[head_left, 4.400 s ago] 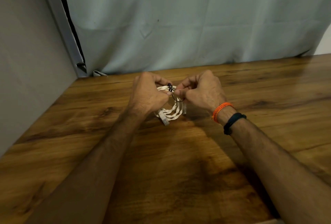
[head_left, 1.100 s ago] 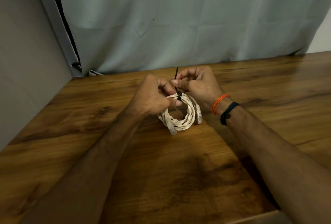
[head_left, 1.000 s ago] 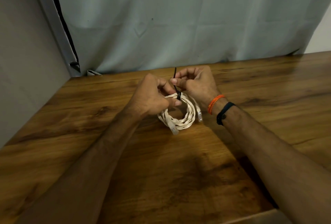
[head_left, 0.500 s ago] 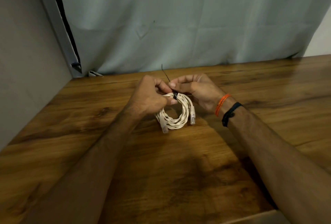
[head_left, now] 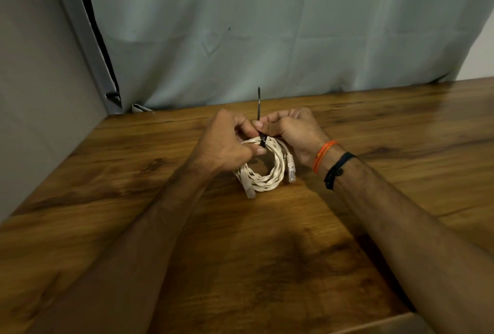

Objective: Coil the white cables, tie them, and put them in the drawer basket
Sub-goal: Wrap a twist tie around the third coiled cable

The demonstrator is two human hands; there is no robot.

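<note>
Cable coil [head_left: 267, 173], one tie [head_left: 259, 109], two plugs [head_left: 290, 170]

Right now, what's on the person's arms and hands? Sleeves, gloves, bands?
Both forearms are bare, with no sleeves or gloves in view. The left hand and wrist carry nothing. By the right hand, the wrist wears a thin orange thread band and, further up the arm, a black cord band. No rings are visible.
</note>
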